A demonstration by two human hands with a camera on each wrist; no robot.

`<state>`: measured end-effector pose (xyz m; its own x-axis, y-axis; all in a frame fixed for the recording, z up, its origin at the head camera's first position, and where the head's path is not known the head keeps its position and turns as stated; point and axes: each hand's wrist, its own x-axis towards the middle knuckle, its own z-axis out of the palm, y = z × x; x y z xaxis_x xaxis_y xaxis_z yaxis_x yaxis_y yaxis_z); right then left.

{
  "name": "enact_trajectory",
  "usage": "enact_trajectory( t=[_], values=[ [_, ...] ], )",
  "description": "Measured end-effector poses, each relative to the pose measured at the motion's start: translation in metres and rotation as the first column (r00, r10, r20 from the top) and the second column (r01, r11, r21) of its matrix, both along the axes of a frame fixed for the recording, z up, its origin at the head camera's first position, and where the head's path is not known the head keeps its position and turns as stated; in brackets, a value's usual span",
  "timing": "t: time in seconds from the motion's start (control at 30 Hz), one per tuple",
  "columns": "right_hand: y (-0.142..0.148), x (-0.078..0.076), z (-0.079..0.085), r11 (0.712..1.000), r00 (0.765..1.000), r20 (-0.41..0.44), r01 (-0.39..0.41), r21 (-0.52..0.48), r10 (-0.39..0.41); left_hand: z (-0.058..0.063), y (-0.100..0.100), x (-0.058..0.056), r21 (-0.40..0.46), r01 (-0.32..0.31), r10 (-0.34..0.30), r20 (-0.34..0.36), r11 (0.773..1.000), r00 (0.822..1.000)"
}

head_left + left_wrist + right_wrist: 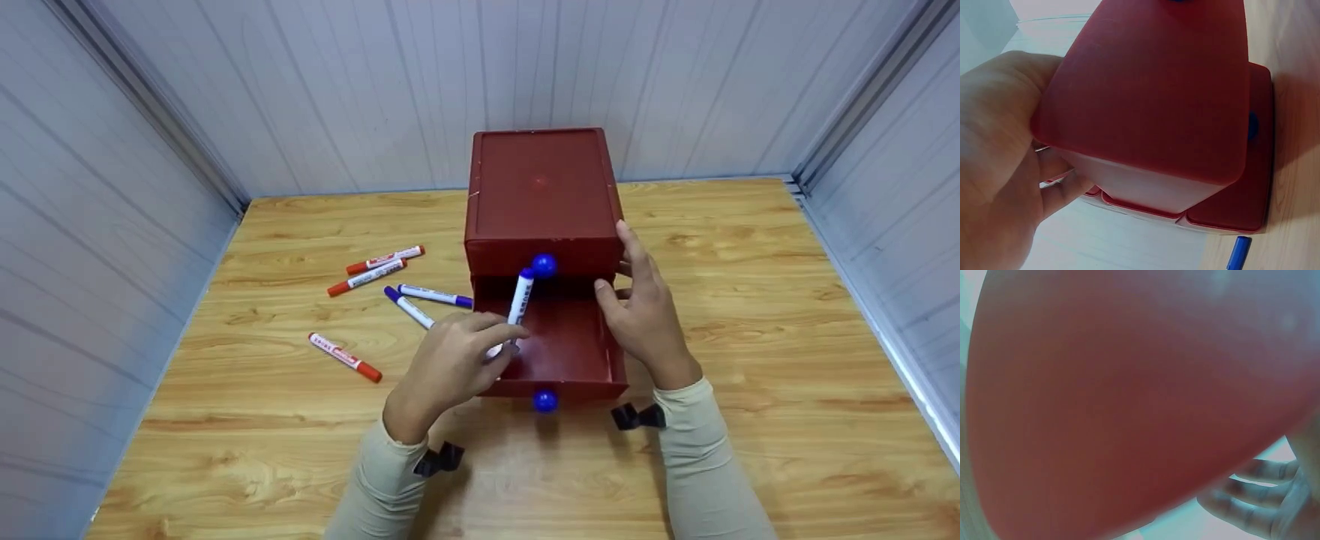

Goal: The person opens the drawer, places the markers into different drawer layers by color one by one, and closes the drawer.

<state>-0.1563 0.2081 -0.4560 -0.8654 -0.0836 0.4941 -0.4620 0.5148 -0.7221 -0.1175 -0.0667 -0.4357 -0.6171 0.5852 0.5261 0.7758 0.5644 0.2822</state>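
My left hand (pixel 457 360) pinches a white marker with a blue end (pixel 520 300), held nearly upright over the pulled-out drawer (pixel 566 345). A second white piece (pixel 493 351) shows by the fingers, mostly covered. The drawer belongs to a dark red drawer cabinet (pixel 540 180) with blue ball knobs. In the left wrist view, the drawer front (pixel 1151 84) hides what the hand holds. My right hand (pixel 645 311) rests at the cabinet's right side, fingers extended along it and thumb near the drawer's side rim. In the right wrist view, the red drawer blocks most of that hand.
Left of the cabinet lie two blue markers (pixel 435 295) and several red markers (pixel 345 357) on the wooden table (pixel 247 405). Below the pulled-out drawer sits another closed drawer (pixel 1230 197). White panel walls (pixel 360 97) stand at the back and both sides.
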Motion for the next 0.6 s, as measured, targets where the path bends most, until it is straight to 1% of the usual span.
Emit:
enact_trajectory(
  t=[0.13, 0.37, 0.6],
  values=[
    [0.0, -0.0009, -0.0014, 1.0, 1.0, -0.009, -0.002, -0.007, 0.001, 0.0009, 0.0011, 0.0003, -0.031, 0.009, -0.009, 0.024, 0.999, 1.0],
    [0.0, -0.001, -0.0018, 1.0, 1.0, -0.025, -0.007, 0.009, 0.007, 0.0005, 0.0022, 0.0023, -0.097, 0.001, 0.001, 0.027, 0.995, 1.0],
    [-0.0001, -0.0006, 0.0, 1.0, 1.0, -0.02, -0.006, -0.001, 0.006, -0.0016, 0.0069, 0.0024, -0.126, 0.025, -0.019, 0.052, 0.992, 0.998]
  ],
)
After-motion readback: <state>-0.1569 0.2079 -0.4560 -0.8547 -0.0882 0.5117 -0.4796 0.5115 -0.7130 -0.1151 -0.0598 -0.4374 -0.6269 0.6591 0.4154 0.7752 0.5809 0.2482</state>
